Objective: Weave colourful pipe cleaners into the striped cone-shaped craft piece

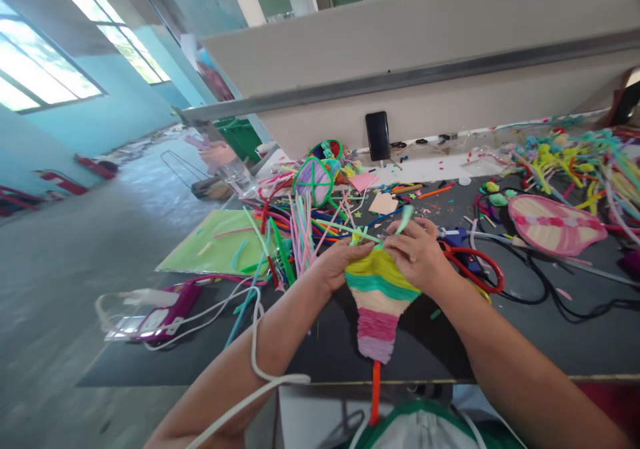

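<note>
A fan-shaped piece woven from pipe cleaners (pixel 379 302), banded yellow, green, cream, pink and mauve with an orange stem, lies on the dark table (pixel 550 342). My left hand (pixel 336 262) grips its upper left edge with curled fingers. My right hand (pixel 417 249) presses on its upper right edge and pinches a light green pipe cleaner (pixel 404 220) that sticks up.
Loose pipe cleaners (pixel 300 226) are heaped at the left, red-handled scissors (pixel 473 262) lie right of my hands, and a finished pink fan (pixel 555 226) lies further right. A black phone (pixel 377 136) leans on the back partition. A magenta device (pixel 160 312) with white cable sits near the left edge.
</note>
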The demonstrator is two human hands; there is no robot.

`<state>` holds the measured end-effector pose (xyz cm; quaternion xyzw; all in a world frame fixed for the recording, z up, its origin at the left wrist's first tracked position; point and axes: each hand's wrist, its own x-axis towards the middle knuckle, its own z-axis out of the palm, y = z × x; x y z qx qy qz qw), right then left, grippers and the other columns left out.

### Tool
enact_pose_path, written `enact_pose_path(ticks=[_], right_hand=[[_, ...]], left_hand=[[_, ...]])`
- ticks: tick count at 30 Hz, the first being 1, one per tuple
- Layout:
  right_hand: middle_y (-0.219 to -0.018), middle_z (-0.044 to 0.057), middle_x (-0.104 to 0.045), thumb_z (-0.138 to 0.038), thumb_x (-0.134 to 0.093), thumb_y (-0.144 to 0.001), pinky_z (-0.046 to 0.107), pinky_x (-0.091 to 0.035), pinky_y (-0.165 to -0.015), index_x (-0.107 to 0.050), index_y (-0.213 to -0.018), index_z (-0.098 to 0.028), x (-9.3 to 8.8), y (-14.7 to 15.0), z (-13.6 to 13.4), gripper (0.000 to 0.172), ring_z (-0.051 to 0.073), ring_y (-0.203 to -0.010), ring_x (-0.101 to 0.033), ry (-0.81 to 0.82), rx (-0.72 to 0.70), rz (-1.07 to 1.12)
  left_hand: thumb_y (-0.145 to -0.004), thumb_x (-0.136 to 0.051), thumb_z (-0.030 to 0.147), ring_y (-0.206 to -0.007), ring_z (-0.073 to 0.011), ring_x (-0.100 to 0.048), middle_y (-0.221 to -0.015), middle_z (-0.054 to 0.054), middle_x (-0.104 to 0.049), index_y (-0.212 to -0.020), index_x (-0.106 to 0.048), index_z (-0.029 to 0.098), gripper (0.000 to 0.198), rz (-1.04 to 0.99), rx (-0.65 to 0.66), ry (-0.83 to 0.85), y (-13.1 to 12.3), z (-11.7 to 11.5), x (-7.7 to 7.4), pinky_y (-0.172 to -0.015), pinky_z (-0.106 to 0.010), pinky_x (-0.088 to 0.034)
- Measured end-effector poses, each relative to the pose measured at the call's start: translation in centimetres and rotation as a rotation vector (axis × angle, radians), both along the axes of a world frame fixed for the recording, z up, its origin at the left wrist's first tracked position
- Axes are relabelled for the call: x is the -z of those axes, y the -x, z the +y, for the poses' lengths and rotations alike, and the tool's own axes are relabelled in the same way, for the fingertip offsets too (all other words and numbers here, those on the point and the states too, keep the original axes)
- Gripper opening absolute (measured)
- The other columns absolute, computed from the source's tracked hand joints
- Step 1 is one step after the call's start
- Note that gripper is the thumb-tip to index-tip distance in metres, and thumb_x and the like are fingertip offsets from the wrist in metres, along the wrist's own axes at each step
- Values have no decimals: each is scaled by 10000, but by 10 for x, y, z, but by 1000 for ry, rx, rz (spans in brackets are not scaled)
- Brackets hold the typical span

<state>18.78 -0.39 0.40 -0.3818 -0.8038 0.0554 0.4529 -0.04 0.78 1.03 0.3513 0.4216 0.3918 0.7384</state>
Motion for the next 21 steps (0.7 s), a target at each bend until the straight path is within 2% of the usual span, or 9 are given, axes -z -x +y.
enact_pose_path(ticks=[2, 4, 5, 7, 10, 12, 17, 21], right_hand=[[-1127, 77, -613, -226, -545, -853, 405, -347, -977, -626, -845, -231, -8, -3, -2, 82, 201, -1022, -586, 8, 11, 267], [-1123, 94, -588, -257, -508, -857, 395, -409, -930, -576, -883, -235, -11, -7, 0, 76, 221, -1054, -568, 94, 96, 605], [-1092, 87, -591, -270, -496, -855, 385, -430, -903, -554, -904, -241, -11, -9, 4, 82, 217, -1027, -573, 178, 120, 748], [-991, 60, -610, -320, -515, -839, 349, -462, -824, -546, -905, -242, -9, -12, 11, 107, 198, -910, -593, 442, 66, 921], [-806, 37, -613, -458, -573, -815, 292, -458, -672, -598, -821, -208, -10, -14, 18, 251, 163, -717, -574, 882, -141, 911], [-746, 27, -606, -499, -634, -779, 263, -429, -616, -629, -788, -187, -13, -15, 17, 312, 140, -662, -547, 1050, -257, 851], [-733, -11, -595, -392, -790, -665, 222, -373, -586, -657, -845, -172, -17, -21, 12, 314, 95, -634, -506, 1184, -465, 684], [-723, -22, -596, -366, -818, -619, 224, -363, -581, -662, -856, -169, -14, -24, 13, 346, 93, -620, -499, 1225, -485, 602]], left_hand=[[-601, -834, 222, -765, -216, -709, -843, -74, -737, -893, -689, 128, 339, 43, 2, -53, 7, 9, -12, -788, -330, -556], [-588, -841, 233, -752, -209, -706, -826, -68, -736, -873, -691, 129, 338, 72, -1, -92, 12, 15, -25, -768, -320, -558], [-582, -844, 238, -741, -205, -704, -815, -68, -734, -856, -693, 126, 332, 89, 8, -101, 14, 17, -31, -753, -313, -558], [-563, -851, 243, -716, -201, -698, -795, -72, -732, -827, -700, 120, 328, 135, 50, -103, 12, 18, -40, -722, -303, -556], [-531, -861, 257, -665, -192, -680, -750, -67, -724, -777, -712, 122, 318, 222, 144, -107, 2, 15, -46, -680, -295, -550], [-515, -866, 260, -627, -173, -661, -715, -48, -716, -738, -711, 133, 300, 271, 170, -109, -4, 12, -46, -649, -279, -539], [-522, -862, 260, -613, -141, -640, -690, -25, -703, -721, -708, 138, 279, 285, 193, -101, -6, 7, -42, -654, -254, -515], [-520, -858, 256, -610, -147, -637, -686, -29, -699, -721, -711, 139, 275, 264, 203, -76, 0, 5, -37, -650, -267, -514]])
